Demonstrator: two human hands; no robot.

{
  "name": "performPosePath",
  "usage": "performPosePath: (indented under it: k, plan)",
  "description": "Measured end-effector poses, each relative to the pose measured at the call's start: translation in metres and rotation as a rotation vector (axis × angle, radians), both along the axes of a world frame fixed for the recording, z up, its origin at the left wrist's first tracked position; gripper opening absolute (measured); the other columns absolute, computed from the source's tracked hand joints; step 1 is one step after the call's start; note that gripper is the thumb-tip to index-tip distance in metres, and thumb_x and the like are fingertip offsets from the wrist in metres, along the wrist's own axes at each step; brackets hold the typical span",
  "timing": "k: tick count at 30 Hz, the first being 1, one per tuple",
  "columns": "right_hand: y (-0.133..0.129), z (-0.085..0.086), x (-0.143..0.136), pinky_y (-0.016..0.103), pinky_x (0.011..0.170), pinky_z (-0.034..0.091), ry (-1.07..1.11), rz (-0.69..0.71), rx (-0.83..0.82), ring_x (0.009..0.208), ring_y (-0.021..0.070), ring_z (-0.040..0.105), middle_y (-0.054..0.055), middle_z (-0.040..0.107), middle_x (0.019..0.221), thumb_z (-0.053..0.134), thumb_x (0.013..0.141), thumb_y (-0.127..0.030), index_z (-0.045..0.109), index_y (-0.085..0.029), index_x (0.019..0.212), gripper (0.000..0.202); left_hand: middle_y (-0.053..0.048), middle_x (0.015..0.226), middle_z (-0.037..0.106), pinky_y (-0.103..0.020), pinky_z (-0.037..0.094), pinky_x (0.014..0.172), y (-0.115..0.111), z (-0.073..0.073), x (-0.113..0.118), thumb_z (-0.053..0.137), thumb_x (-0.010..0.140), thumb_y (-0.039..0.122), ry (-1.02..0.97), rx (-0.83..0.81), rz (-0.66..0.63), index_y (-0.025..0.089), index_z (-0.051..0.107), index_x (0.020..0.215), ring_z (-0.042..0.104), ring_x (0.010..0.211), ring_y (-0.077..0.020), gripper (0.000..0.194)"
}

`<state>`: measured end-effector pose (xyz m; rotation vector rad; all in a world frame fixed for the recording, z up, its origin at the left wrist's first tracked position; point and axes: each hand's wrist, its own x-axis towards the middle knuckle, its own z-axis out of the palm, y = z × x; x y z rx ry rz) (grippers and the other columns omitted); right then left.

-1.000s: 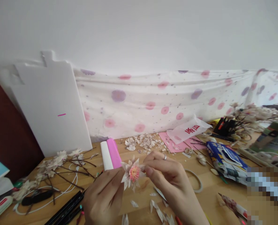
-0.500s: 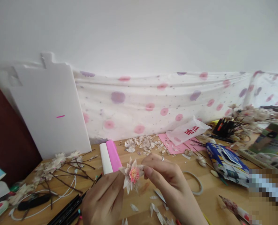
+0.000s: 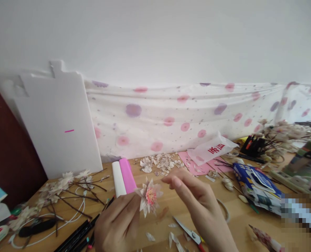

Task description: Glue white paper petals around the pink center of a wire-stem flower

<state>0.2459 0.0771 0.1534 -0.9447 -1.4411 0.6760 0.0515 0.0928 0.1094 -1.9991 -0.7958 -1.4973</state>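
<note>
An artificial flower (image 3: 149,196) with pale pointed petals and a pink-yellow centre faces me above the table. My left hand (image 3: 118,222) is closed on it from the left; the fingers hide the part they grip. Just to the right of the petals, my right hand (image 3: 197,199) is held apart from the flower, thumb and fingers loosely curved with nothing visible between them. Below the right hand lie scissors (image 3: 188,231) with a red handle, partly covered by the wrist. Loose petals (image 3: 150,237) are on the wood beneath the flower.
Left are flower stems (image 3: 73,189), a white cable (image 3: 73,220) and black pens (image 3: 75,234). White and pink rolls (image 3: 127,176) lie behind my left hand. Petal scraps (image 3: 162,162), a plastic bag (image 3: 210,150) and a blue packet (image 3: 257,185) lie farther back. A foam board (image 3: 58,129) leans left.
My right hand has let go of the flower's right petal and moved off to the right. More of the scissors now shows. My left hand keeps holding the flower.
</note>
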Motion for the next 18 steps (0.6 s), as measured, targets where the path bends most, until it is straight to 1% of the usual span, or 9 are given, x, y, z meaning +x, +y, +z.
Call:
performPosePath:
  k: [3,5,7,11,15,18]
  plan:
    - [-0.0024,0.0026,-0.0057,0.03,0.081,0.048,-0.043,0.137,-0.052,0.085,0.0182,0.064,0.003,0.067,0.084,0.06,0.096,-0.045,0.075,-0.023,0.081,0.031,-0.006,0.08,0.078,-0.015,0.058,0.073,0.0007,-0.002,-0.0028,0.056,0.097,0.008,0.026,-0.017,-0.019,0.014,0.071,0.092,0.076,0.07,-0.0118,0.017]
    - [-0.0026,0.0028,-0.0086,0.031,0.082,0.047,-0.029,0.187,-0.076,0.088,0.0188,0.063,0.004,0.066,0.087,0.059,0.097,-0.045,0.074,-0.022,0.08,0.032,-0.006,0.082,0.078,-0.016,0.058,0.075,0.0013,-0.0035,-0.0049,0.056,0.097,0.007,0.059,-0.028,-0.016,0.014,0.071,0.095,0.076,0.072,-0.0121,0.016]
    - [-0.0017,0.0019,-0.0101,0.032,0.083,0.046,-0.016,0.208,-0.089,0.089,0.0191,0.063,0.004,0.065,0.089,0.059,0.097,-0.045,0.073,-0.022,0.08,0.032,-0.007,0.082,0.078,-0.016,0.058,0.076,0.0018,-0.0045,-0.006,0.055,0.097,0.006,0.08,-0.033,-0.01,0.013,0.071,0.096,0.076,0.073,-0.0123,0.017]
    - [0.0007,0.0005,-0.01,0.031,0.083,0.045,0.013,0.218,-0.108,0.088,0.0188,0.061,0.004,0.064,0.088,0.059,0.097,-0.044,0.07,-0.021,0.074,0.034,-0.006,0.081,0.078,-0.016,0.057,0.074,0.0021,-0.0049,-0.0056,0.052,0.098,0.006,0.106,-0.04,-0.013,0.015,0.07,0.097,0.076,0.074,-0.0124,0.021]
    - [0.003,-0.0001,-0.0091,0.03,0.082,0.044,0.015,0.241,-0.154,0.084,0.0181,0.058,0.003,0.062,0.085,0.058,0.097,-0.047,0.069,-0.021,0.073,0.037,-0.006,0.088,0.08,-0.016,0.057,0.079,0.0017,-0.0051,-0.005,0.051,0.098,0.004,0.118,-0.116,-0.058,0.017,0.071,0.103,0.077,0.082,-0.0124,0.025]
    - [0.006,-0.0023,-0.0073,0.029,0.081,0.044,0.041,0.296,-0.21,0.084,0.0176,0.057,0.003,0.062,0.085,0.06,0.095,-0.049,0.069,-0.021,0.074,0.036,-0.005,0.089,0.08,-0.015,0.058,0.078,0.0015,-0.0062,-0.0049,0.051,0.098,0.005,0.087,-0.153,-0.089,0.018,0.072,0.102,0.077,0.082,-0.012,0.025]
